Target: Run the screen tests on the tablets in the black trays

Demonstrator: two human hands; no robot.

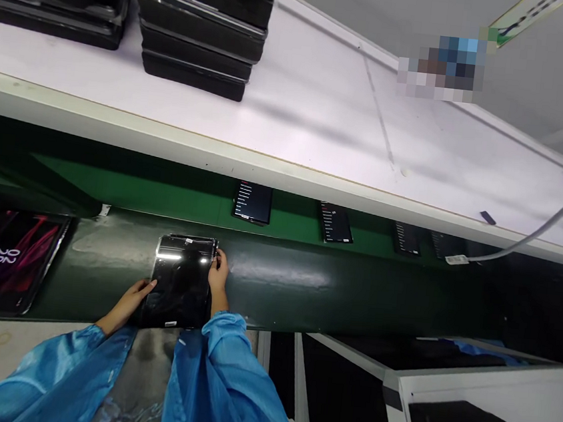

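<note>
A dark glossy tablet [181, 281] lies on the green conveyor belt [303, 287] just in front of me. My left hand [131, 299] rests against its lower left edge, fingers stretched along the side. At the upper right edge, my right hand [218, 278] has its fingers curled round the rim of the tablet. Both arms wear blue sleeves.
A lit tablet [4, 262] lies on the belt at the left. Several dark tablets [252, 202] lean further along the belt. Stacks of black trays [201, 21] stand on the white shelf [321, 121] above. A grey cable [524, 240] hangs at the right. White-framed bins [444, 389] sit at the lower right.
</note>
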